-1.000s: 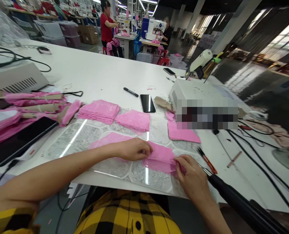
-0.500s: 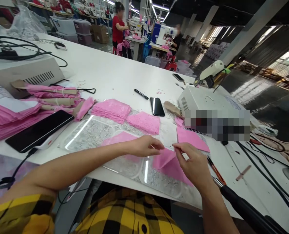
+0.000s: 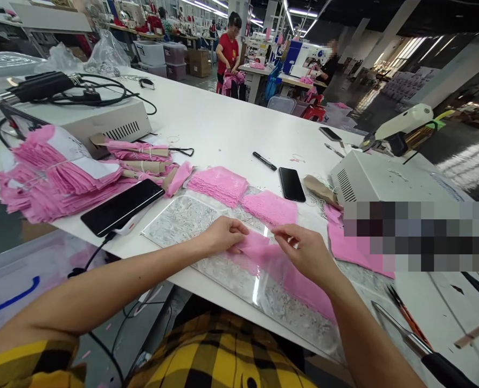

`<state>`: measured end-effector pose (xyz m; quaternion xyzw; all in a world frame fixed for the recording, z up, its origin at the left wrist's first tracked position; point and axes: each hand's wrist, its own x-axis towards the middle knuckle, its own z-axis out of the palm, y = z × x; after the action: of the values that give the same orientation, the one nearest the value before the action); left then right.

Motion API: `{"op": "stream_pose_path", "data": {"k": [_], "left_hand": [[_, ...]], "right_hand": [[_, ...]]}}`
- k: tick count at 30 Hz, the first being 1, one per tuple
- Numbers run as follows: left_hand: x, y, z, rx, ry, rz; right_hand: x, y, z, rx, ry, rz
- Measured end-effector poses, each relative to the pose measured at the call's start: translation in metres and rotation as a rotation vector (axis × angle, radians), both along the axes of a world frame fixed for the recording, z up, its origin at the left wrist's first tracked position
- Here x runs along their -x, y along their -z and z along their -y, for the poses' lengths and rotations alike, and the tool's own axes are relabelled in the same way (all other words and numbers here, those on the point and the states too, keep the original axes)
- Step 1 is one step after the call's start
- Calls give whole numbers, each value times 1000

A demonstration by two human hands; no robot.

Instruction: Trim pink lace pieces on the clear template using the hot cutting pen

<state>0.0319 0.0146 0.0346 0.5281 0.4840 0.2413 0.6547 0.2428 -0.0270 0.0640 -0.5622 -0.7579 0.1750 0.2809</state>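
Observation:
My left hand (image 3: 228, 235) is closed, its thumb and fingers pinching the left end of a thin pink fabric piece (image 3: 257, 245). My right hand (image 3: 307, 253) bends over the piece's other end, fingers drawn together on it, though the exact contact is partly hidden. Below lies another pink fabric piece (image 3: 307, 291), flat on a clear board (image 3: 170, 218) with a speckled grey look. Just beyond my hands sit two stacks of pink fabric, a left stack (image 3: 219, 184) and a right stack (image 3: 269, 208).
Left are bundled pink pieces (image 3: 65, 167) and a large black phone (image 3: 122, 207). A smaller phone (image 3: 291, 184) and marker (image 3: 264, 161) lie ahead. Right stand a grey box (image 3: 376, 175), tweezers (image 3: 409, 318) and a black-handled tool (image 3: 445, 366). A person in red (image 3: 228, 51) stands beyond.
My left hand has closed on the pink fabric piece and raises its end. The view has turned left, so the table's things sit further right.

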Motion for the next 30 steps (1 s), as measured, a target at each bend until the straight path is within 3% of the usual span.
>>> {"op": "stream_pose_path", "data": {"k": [5,9,13,17,21,25,30], "left_hand": [[7,-3,3,-5,17,-57],[2,-5,-1,-57,51,-79],[0,-3,-6,-126,49,-101],[-3,-4,-11,-204,44,-122],[-12,-10,-28,-302,15,-151],[-14,-23,-51,-439,-47,-182],[16,-25,-42,-612,-57,-320]], "right_hand": [[-25,22,10,110,152,173],[-22,19,16,139,208,267],[-13,11,33,112,63,253],[-7,18,46,133,-76,264],[-12,21,32,143,-43,213],[-18,8,6,39,23,92],[1,5,3,-63,-116,145]]}}
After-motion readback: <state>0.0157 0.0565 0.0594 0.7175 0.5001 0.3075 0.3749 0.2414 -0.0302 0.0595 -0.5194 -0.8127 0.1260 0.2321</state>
